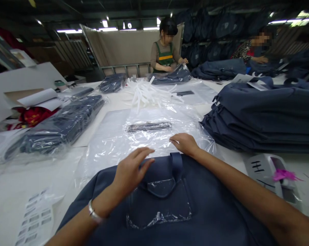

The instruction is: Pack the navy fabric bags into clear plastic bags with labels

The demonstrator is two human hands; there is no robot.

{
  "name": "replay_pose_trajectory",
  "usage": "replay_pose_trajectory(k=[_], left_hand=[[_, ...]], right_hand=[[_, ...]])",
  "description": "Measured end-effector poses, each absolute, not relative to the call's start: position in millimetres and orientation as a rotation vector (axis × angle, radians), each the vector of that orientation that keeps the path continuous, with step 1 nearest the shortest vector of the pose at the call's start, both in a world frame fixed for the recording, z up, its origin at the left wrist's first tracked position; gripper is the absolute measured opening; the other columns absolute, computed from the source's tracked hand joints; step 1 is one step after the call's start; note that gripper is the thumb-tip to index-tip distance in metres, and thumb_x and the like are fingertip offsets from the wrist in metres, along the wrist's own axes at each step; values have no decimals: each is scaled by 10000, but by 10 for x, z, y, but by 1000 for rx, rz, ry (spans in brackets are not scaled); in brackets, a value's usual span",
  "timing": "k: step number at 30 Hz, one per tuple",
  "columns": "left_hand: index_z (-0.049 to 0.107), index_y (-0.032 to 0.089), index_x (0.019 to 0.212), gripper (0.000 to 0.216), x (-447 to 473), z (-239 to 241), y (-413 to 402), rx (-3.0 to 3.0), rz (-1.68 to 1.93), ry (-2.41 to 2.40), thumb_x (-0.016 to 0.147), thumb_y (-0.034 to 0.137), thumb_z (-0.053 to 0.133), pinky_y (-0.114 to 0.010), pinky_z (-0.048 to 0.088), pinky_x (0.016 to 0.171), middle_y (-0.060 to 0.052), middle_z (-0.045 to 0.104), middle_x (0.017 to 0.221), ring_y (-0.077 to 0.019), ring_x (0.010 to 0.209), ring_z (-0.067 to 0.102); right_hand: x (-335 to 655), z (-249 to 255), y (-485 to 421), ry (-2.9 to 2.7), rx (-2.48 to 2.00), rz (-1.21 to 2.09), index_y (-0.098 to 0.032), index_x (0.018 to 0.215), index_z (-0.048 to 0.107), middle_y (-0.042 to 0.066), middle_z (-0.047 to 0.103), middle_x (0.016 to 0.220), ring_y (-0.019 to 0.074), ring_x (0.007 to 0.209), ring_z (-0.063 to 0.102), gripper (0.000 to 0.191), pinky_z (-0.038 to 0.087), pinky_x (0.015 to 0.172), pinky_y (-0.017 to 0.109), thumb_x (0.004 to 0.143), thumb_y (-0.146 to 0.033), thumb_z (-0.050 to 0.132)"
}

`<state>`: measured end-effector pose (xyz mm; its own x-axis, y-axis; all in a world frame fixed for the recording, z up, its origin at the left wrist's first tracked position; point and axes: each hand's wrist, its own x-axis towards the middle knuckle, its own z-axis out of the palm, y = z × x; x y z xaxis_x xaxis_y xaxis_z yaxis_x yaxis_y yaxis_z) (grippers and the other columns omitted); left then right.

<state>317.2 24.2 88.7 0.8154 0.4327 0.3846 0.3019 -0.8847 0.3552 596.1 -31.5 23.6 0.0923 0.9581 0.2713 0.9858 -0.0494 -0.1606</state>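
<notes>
A navy blue fabric bag (pixel 185 208) lies flat in front of me, with a strap loop at its top edge and a clear plastic window on its front. My left hand (pixel 130 171) rests on the bag's top edge, fingers stretched out and holding nothing. My right hand (pixel 184 142) lies at the bag's top right corner by the strap, fingers curled down onto the clear plastic bag (pixel 144 136) spread beyond it; what it pinches I cannot make out. A dark label strip (pixel 148 126) sits inside that plastic.
A tall stack of navy bags (pixel 267 116) fills the right side. Bagged items (pixel 62 126) lie on the left, white strips (pixel 146 92) in the middle back. A barcode sticker sheet (pixel 35 217) lies near left, a tape dispenser (pixel 272 174) near right. Two people work at the far end.
</notes>
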Motion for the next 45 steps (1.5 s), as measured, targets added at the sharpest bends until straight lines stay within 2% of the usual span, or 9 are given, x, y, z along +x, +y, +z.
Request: replay_pose_trajectory(k=[4, 9, 14, 19, 25, 32, 35, 39, 45], left_hand=[[342, 217, 1487, 786, 3705, 714, 694, 2854, 393, 692, 813, 425, 687, -457, 417, 1102, -133, 460, 1484, -300, 1355, 442], [538, 178, 1363, 555, 3582, 457, 1109, 3009, 151, 809, 830, 66, 431, -406, 506, 979, -110, 582, 1381, -266, 1216, 575], [690, 242, 1174, 394, 2682, 416, 1389, 3013, 241, 1029, 925, 237, 384, -353, 566, 830, -64, 671, 1242, -254, 1113, 631], [686, 295, 1188, 367, 2066, 402, 1165, 3047, 452, 1016, 974, 348, 391, -303, 570, 750, -54, 699, 1122, -226, 997, 673], [612, 388, 1279, 407, 1497, 251, 695, 2945, 511, 759, 982, 257, 367, -346, 537, 944, 1, 695, 1164, -214, 1039, 669], [646, 225, 1213, 345, 1356, 190, 900, 3132, 417, 1090, 969, 345, 434, -444, 544, 889, -102, 684, 1177, -291, 1012, 665], [642, 207, 1168, 309, 1357, 203, 917, 3046, 568, 1283, 975, 329, 434, -395, 533, 905, -93, 682, 1174, -262, 1062, 647], [626, 181, 1144, 296, 1272, 154, 841, 2867, 723, 1285, 984, 315, 417, -321, 543, 886, -92, 701, 1135, -206, 1037, 667], [650, 211, 1150, 315, 1154, 145, 836, 2825, 609, 1038, 985, 358, 425, -278, 554, 856, -67, 736, 1033, -175, 944, 699]], right_hand=[[5877, 282, -327, -1857, -1998, -200, -260, 1031, 729, 11, 745, 1038, 207, 960, 668, 269, 452, 814, 299, 985, -347, 479], [6186, 276, -578, -1972, -1973, -247, -245, 1090, 718, 55, 733, 1079, 232, 976, 656, 273, 460, 839, 329, 984, -302, 473], [6674, 119, -1079, -1929, -2187, -276, -223, 1104, 719, 80, 732, 1077, 251, 982, 655, 281, 480, 839, 341, 945, -201, 488], [6675, 91, -1545, -1648, -2128, -334, -241, 1134, 712, 52, 724, 1119, 228, 1029, 661, 311, 496, 914, 336, 967, -248, 450], [6490, 126, -2297, -1690, -2024, -251, -282, 1163, 694, 25, 724, 1104, 218, 1010, 666, 302, 507, 957, 365, 949, -231, 487], [6618, 24, -2481, -1604, -2209, -286, -257, 1073, 696, 62, 709, 1111, 271, 1039, 661, 286, 522, 934, 443, 920, -259, 455], [6716, -88, -2512, -1442, -2278, -219, -273, 1051, 668, 96, 717, 1100, 295, 951, 698, 258, 552, 816, 446, 909, -356, 470], [6985, -377, -2643, -1216, -2378, -61, -375, 1070, 625, 109, 750, 860, 326, 655, 700, 267, 492, 546, 465, 858, -505, 529], [7580, -820, -2527, -1379, -2166, -138, -412, 795, 714, 109, 739, 759, 303, 554, 649, 223, 428, 555, 494, 840, -550, 545]])
